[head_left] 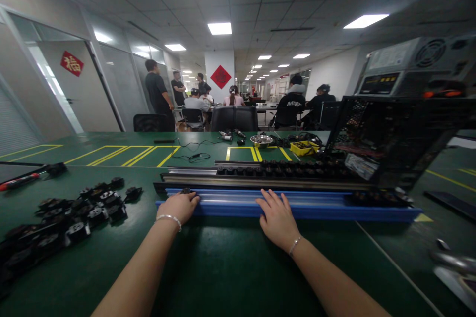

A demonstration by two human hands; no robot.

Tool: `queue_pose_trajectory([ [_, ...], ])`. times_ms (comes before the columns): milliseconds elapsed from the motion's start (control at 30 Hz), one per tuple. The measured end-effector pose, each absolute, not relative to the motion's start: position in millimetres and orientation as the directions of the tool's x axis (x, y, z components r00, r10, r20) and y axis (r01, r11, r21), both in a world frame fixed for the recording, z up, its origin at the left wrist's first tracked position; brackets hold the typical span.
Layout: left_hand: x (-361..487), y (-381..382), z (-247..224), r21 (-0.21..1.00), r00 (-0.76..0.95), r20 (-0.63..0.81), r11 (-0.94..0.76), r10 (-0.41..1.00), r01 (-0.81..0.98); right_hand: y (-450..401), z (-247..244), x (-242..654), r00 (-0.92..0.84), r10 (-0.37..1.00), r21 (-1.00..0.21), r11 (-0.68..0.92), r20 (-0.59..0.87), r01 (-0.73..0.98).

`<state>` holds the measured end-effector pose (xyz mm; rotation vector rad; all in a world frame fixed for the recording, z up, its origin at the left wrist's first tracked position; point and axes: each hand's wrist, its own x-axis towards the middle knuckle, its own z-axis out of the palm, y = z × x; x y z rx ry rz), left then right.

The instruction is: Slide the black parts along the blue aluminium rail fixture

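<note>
right now the blue rail (230, 209) lies lengthwise across the green surface (223, 267), just in front of the person, with both hands on it. the left hand (178, 206) is at the rail's left end, its fingers close to one another and bent over the edge beside a small black part (185, 190); whether they grip that part, i cannot tell. the right hand (277, 218) lies palm down near the middle of the rail, fingers apart and reaching over the channel, pinching nothing. at the rail's right end a cluster of black parts (379, 199) sits in the channel

just behind, and parallel to it, are dark rails (197, 180), with a long row of black parts (282, 170) along them. a loose pile (92, 210) of similar black pieces spreads over the surface to the left, and a red and black screwdriver (22, 182) lies beyond it. farther back are a thin cable (195, 157), a metal bowl (261, 141) and a yellow bin (303, 148) with dark cords in and around it. on the right stands an open computer case (394, 133) with a silver box (405, 57) on top. in the background several people sit or stand around another table
</note>
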<state>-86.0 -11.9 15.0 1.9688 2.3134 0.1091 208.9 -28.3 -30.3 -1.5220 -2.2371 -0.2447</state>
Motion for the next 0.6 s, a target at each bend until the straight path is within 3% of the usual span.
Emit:
queue_pose_trajectory([
  [600,-101.5,-13.7,20.9,0.117,-0.230,-0.070,0.237,0.971,0.965,-28.8,-28.4,208.4,-0.317,0.845,-0.089,0.390,0.431,0.917],
])
